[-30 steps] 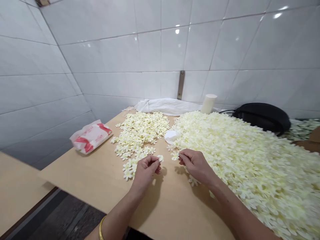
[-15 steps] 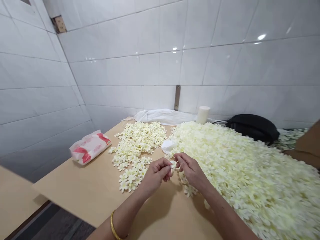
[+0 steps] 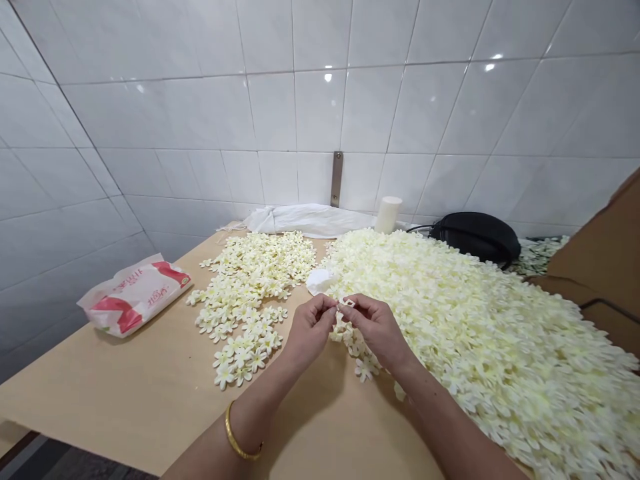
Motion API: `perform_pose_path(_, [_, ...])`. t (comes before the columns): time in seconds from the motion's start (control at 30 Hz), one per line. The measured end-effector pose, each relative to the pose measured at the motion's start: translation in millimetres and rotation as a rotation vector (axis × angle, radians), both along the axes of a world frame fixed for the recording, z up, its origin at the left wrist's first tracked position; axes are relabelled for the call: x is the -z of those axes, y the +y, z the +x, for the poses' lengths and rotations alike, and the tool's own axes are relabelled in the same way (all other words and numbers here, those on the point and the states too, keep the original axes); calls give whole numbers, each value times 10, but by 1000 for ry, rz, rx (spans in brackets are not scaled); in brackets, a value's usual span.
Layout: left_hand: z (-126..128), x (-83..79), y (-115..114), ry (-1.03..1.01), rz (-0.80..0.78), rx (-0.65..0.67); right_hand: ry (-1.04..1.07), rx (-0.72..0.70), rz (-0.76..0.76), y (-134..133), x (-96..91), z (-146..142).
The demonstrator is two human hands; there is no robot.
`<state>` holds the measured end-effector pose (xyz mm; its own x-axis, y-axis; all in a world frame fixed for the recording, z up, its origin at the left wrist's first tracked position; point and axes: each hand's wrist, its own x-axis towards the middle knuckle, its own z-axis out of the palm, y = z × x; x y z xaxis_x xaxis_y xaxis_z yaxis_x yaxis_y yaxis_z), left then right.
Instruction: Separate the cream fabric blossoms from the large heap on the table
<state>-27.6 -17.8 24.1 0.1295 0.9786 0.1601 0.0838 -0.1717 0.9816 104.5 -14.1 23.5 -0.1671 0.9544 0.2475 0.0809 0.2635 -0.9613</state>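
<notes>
A small white artificial flower is pinched between my two hands, mostly covered by the fingers. My left hand, with a gold bangle on its wrist, grips it from the left with thumb and forefinger. From the other side, the closed fingertips of my right hand hold it too. To the left lies a smaller pile of pale yellow-white flowers. A much larger heap of similar flowers spreads across the right, under and beside my right forearm. A white round piece sits just beyond my fingers.
A pink and white tissue pack lies on the tan table at left. Along the tiled wall are a white cloth, a cream cylinder and a black case. A brown cardboard flap stands at far right.
My hands have come closer together, and my right fingertips now meet the left ones at the flower. The camera view has turned slightly right and down.
</notes>
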Motion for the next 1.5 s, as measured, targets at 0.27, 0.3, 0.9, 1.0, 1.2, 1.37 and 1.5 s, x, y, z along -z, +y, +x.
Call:
perform_pose_path(0.27, [-42,226,-86,669,219,0,147,151,-73,70,11,62])
perform_pose_path(0.3, [-60,243,-110,754,239,-13,158,153,-80,79,13,67])
perform_pose_path(0.9, [-103,186,-259,1006,322,81,389,226,-128,150,-106,164])
perform_pose_path(1.0, [-227,74,-264,1160,249,138,426,246,-113,153,-125,173])
perform_pose_path(1.2, [-114,-253,-72,762,166,110,412,258,-94,155,-123,196])
perform_pose_path(1.37, [329,-276,165,48,71,121,364,227,-42,175,-49,208])
perform_pose_path(1.5, [512,-165,265,-179,45,46,285,252,-7,180,6,209])
